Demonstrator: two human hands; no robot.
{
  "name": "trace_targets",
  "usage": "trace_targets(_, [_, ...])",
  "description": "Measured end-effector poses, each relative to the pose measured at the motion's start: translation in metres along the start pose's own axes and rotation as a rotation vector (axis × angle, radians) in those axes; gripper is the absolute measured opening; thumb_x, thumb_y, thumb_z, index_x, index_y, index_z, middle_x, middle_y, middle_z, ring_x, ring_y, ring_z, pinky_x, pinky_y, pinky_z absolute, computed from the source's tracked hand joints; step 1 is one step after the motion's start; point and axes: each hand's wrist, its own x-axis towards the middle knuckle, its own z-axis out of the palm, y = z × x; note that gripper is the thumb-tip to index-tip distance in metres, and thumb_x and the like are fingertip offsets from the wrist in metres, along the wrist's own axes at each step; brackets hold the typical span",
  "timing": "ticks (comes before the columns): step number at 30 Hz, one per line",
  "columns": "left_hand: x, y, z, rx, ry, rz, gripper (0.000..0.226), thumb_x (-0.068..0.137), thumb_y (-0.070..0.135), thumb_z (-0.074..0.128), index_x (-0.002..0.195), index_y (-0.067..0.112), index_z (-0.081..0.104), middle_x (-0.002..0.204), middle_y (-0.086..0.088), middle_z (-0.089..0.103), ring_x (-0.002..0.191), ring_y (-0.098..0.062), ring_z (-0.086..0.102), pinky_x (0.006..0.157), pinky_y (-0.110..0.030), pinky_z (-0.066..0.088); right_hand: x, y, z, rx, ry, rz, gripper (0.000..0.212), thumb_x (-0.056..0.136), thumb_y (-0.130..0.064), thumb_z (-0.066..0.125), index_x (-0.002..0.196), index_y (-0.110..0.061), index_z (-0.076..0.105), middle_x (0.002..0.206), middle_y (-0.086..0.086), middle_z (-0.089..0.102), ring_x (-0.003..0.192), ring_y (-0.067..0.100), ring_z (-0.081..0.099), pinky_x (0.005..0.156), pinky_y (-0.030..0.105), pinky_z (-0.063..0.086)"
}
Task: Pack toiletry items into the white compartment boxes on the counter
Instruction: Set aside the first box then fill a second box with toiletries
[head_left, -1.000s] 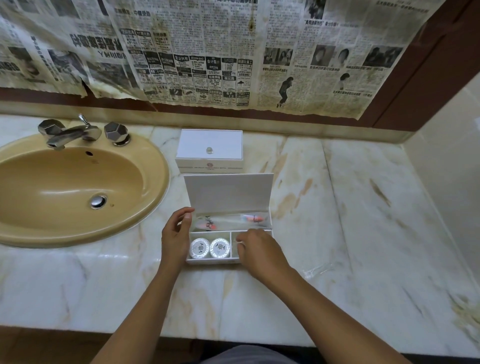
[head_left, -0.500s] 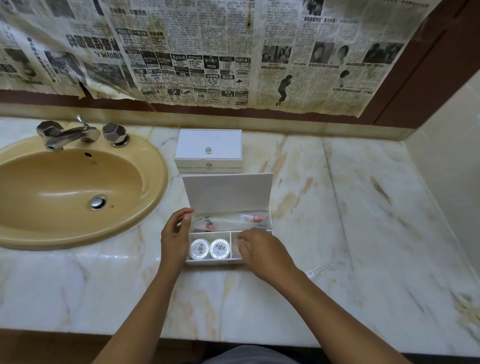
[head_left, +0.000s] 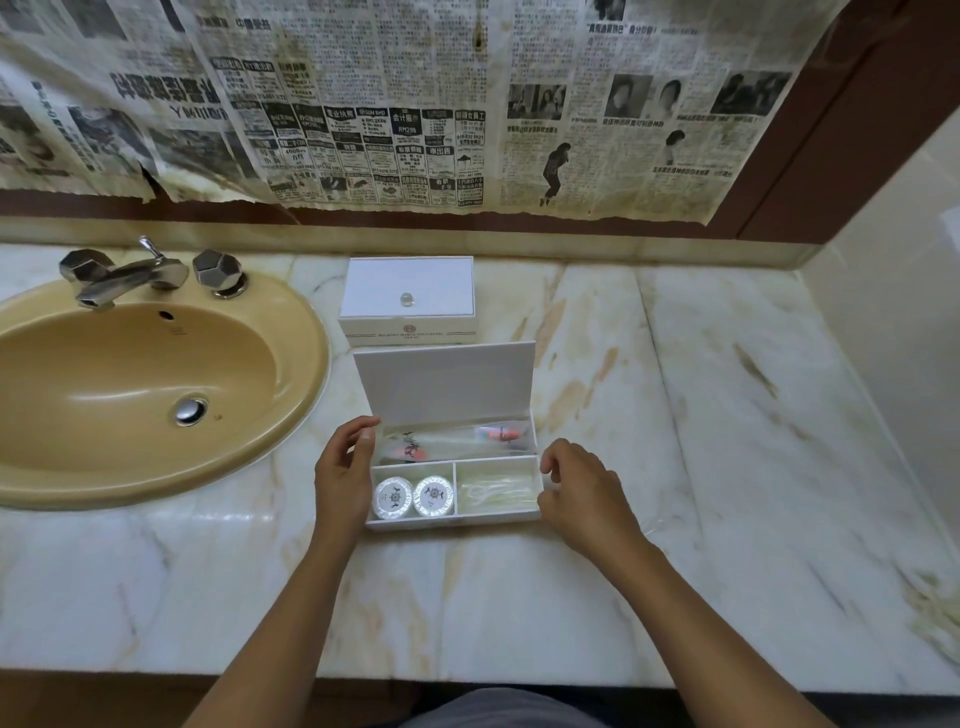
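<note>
Table (head_left: 727, 415): bare marble right of the open box (head_left: 452, 517) and along the near edge, passable. Open box: raised lid (head_left: 444, 387) blocks approach from behind; access from above and from the front. Left hand (head_left: 343, 467) just beside the box's left wall, right hand (head_left: 582, 493) just beside its right wall, closing both flanks. Closed box (head_left: 408, 299) stands just behind the lid, narrow gap between. Sink (head_left: 130, 389) bounds the left; tap (head_left: 130, 273) at its rear. Wall (head_left: 883, 338) bounds the right; newspaper (head_left: 415, 104) hangs over the back
</note>
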Motion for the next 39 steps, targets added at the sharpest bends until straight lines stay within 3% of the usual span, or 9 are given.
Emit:
trace_targets(6, [0.0, 0.0, 0.0, 0.011, 0.003, 0.001, 0.017, 0.098, 0.013, 0.051, 0.1, 0.02, 0.066, 0.1, 0.014, 0.066, 0.087, 0.013, 0.058, 0.074, -0.002, 0.041, -0.004, 0.017, 0.008, -0.218, -0.219, 0.031, 0.025, 0.084, -0.024, 0.061, 0.109, -0.025, 0.055, 0.11, -0.003, 0.053, 0.105, 0.019, 0.051, 0.087, 0.031, 0.037])
trace_targets(9, [0.0, 0.0, 0.0, 0.013, 0.003, -0.003, 0.017, 0.098, 0.012, 0.051, 0.099, 0.021, 0.066, 0.099, 0.014, 0.065, 0.087, 0.013, 0.058, 0.073, -0.002, 0.041, -0.008, 0.021, 0.016, -0.281, -0.266, 0.018, 0.028, 0.083, -0.01, 0.058, 0.108, -0.023, 0.057, 0.112, 0.0, 0.053, 0.105, 0.021, 0.051, 0.087, 0.031, 0.036])
trace_targets(17, [-0.001, 0.001, 0.0, 0.02, 0.003, -0.008, 0.016, 0.098, 0.013, 0.052, 0.101, 0.019, 0.066, 0.1, 0.014, 0.065, 0.084, 0.015, 0.057, 0.07, 0.0, 0.04, -0.004, 0.026, 0.01, -0.264, -0.133, 0.028, 0.032, 0.088, -0.003, 0.044, 0.106, -0.018, 0.066, 0.109, 0.0, 0.063, 0.102, 0.021, 0.057, 0.087, 0.029, 0.042])
trace_targets(23, [-0.001, 0.003, 0.0, 0.002, 0.003, -0.006, 0.015, 0.098, 0.011, 0.051, 0.103, 0.015, 0.065, 0.098, 0.011, 0.065, 0.082, 0.015, 0.058, 0.069, -0.001, 0.041, 0.006, 0.025, -0.009, -0.218, 0.057, 0.045, 0.025, 0.09, -0.004, 0.045, 0.095, -0.02, 0.064, 0.099, -0.004, 0.067, 0.092, 0.019, 0.058, 0.083, 0.031, 0.033])
trace_targets(27, [-0.001, 0.002, 0.0, -0.001, 0.001, -0.01, 0.016, 0.098, 0.012, 0.052, 0.103, 0.015, 0.066, 0.098, 0.011, 0.065, 0.081, 0.015, 0.058, 0.068, -0.002, 0.042, 0.007, 0.008, -0.022, -0.068, 0.205, -0.062, 0.016, 0.092, -0.01, 0.05, 0.093, -0.016, 0.066, 0.093, -0.001, 0.066, 0.09, 0.022, 0.057, 0.08, 0.034, 0.043])
trace_targets(32, [-0.001, 0.001, -0.001, 0.005, -0.001, -0.009, 0.016, 0.098, 0.013, 0.052, 0.104, 0.015, 0.066, 0.101, 0.01, 0.066, 0.084, 0.013, 0.058, 0.07, -0.002, 0.042, 0.003, -0.027, -0.017, 0.052, 0.315, -0.26, 0.011, 0.087, -0.01, 0.064, 0.091, -0.014, 0.074, 0.081, 0.001, 0.053, 0.086, 0.021, 0.052, 0.072, 0.031, 0.044])
trace_targets(36, [0.0, 0.001, -0.001, 0.007, 0.001, -0.019, 0.016, 0.098, 0.013, 0.052, 0.105, 0.015, 0.066, 0.1, 0.009, 0.066, 0.083, 0.014, 0.059, 0.069, -0.002, 0.042, 0.007, -0.041, 0.01, -0.01, 0.054, -0.291, 0.018, 0.088, -0.006, 0.054, 0.084, -0.012, 0.071, 0.103, 0.007, 0.062, 0.112, 0.022, 0.056, 0.083, 0.029, 0.045])
trace_targets(37, [0.0, 0.001, -0.001, 0.007, 0.0, -0.021, 0.016, 0.098, 0.013, 0.052, 0.105, 0.016, 0.066, 0.099, 0.009, 0.066, 0.083, 0.014, 0.059, 0.069, -0.002, 0.043, 0.008, -0.043, 0.017, -0.061, -0.017, -0.278, 0.02, 0.087, -0.004, 0.051, 0.079, -0.012, 0.068, 0.104, 0.009, 0.06, 0.113, 0.023, 0.056, 0.079, 0.028, 0.045])
trace_targets(39, [0.0, 0.001, -0.001, 0.005, 0.0, -0.024, 0.016, 0.098, 0.013, 0.052, 0.104, 0.017, 0.066, 0.098, 0.01, 0.066, 0.081, 0.014, 0.059, 0.069, -0.002, 0.043, 0.009, -0.044, 0.027, -0.177, -0.124, -0.224, 0.021, 0.085, -0.001, 0.048, 0.068, -0.01, 0.056, 0.087, 0.009, 0.054, 0.091, 0.029, 0.058, 0.058, 0.026, 0.038])
